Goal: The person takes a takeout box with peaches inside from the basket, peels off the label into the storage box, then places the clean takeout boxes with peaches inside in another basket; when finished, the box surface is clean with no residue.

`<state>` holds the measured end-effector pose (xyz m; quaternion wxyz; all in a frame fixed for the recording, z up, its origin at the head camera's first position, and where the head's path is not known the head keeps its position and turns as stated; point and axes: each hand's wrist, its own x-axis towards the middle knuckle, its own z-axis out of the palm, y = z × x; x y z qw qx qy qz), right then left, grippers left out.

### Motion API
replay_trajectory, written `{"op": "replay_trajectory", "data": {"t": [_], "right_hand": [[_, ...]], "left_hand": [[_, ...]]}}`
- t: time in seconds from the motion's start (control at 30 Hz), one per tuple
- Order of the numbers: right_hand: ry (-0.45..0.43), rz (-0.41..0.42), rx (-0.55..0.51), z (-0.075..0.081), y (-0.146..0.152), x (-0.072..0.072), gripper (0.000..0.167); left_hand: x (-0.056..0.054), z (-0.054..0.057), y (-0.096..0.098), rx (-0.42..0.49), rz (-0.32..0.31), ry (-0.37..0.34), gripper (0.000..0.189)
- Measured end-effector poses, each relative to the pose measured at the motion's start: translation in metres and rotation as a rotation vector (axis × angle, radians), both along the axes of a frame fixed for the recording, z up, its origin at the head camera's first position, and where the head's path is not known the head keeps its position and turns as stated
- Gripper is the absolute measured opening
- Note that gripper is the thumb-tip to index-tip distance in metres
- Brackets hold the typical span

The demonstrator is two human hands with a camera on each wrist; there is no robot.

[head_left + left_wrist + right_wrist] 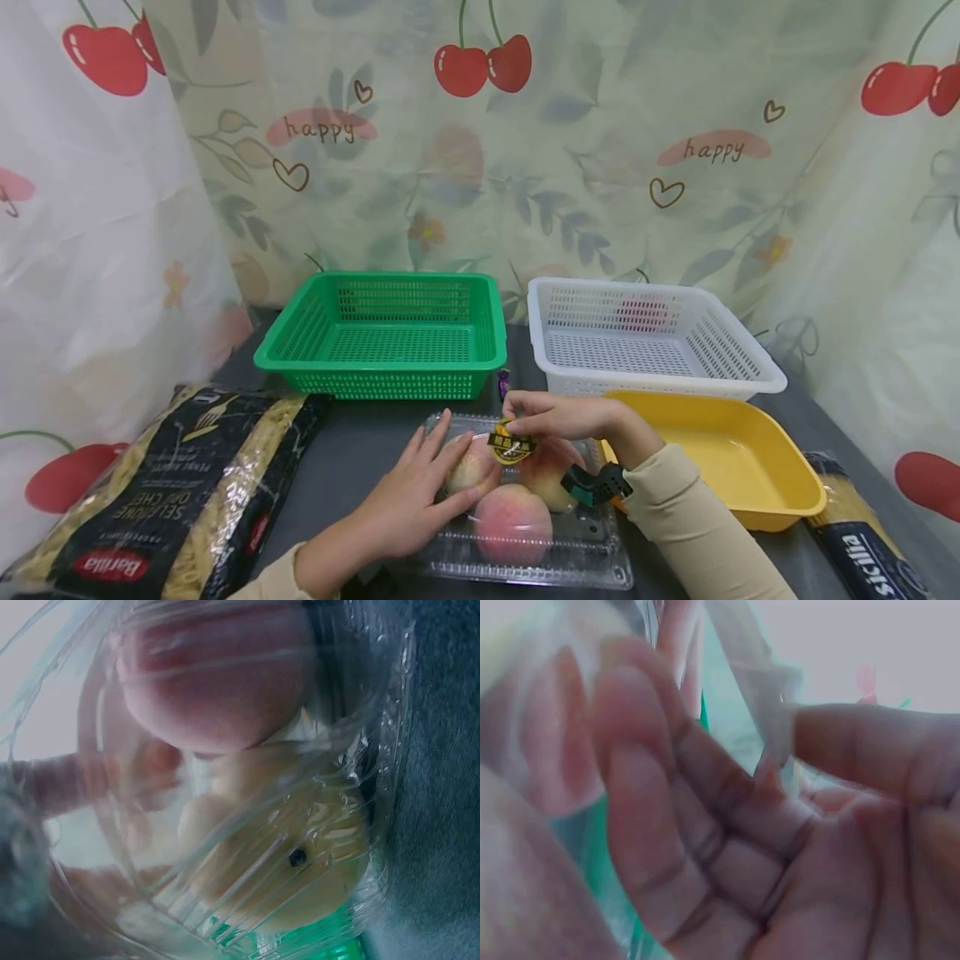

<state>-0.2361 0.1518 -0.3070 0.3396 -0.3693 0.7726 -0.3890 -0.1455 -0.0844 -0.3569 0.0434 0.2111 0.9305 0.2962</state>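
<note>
A clear plastic clamshell box point(525, 571) with peaches point(513, 523) inside lies in front of me on the dark table. My left hand point(408, 500) rests on the left part of its lid, fingers spread. Above the lid's middle, my right hand point(558, 417) pinches the edge of a black-and-yellow label point(512, 443) between thumb and index finger. In the right wrist view a pale strip point(769, 712) runs up from the thumb tip, while the other fingers curl loosely. Through the plastic, the left wrist view shows a pink peach point(217, 675) and a yellowish one point(300, 862).
Behind the box stand a green basket point(382, 367) and a white basket point(652, 382). A yellow tray point(705, 442) is under the right forearm's far side. Pasta bags flank the work, a large one point(161, 492) left and a smaller one point(862, 533) right. A purple-wrapped item point(503, 382) lies between the baskets.
</note>
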Motion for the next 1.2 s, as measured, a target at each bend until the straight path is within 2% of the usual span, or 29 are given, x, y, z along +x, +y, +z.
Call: {"op": "replay_trajectory", "data": {"t": [0.1, 0.27, 0.53, 1.0, 1.2], "right_hand": [[0.008, -0.028, -0.016, 0.000, -0.003, -0.002, 0.012], [0.062, -0.025, 0.002, 0.001, -0.004, 0.000, 0.011], [0.073, 0.067, 0.006, 0.005, 0.003, -0.001, 0.010], [0.146, 0.016, 0.000, 0.011, 0.038, 0.000, 0.016], [0.121, 0.005, -0.028, 0.017, 0.057, -0.002, 0.026]], "left_hand": [[0.001, 0.000, -0.001, -0.002, -0.003, 0.010, 0.067], [0.000, 0.001, -0.001, -0.005, 0.001, 0.007, 0.068], [0.001, 0.000, -0.002, 0.000, -0.004, 0.023, 0.068], [0.000, -0.002, -0.001, -0.004, -0.003, 0.040, 0.066], [0.000, -0.002, -0.001, 0.007, -0.013, 0.034, 0.065]]}}
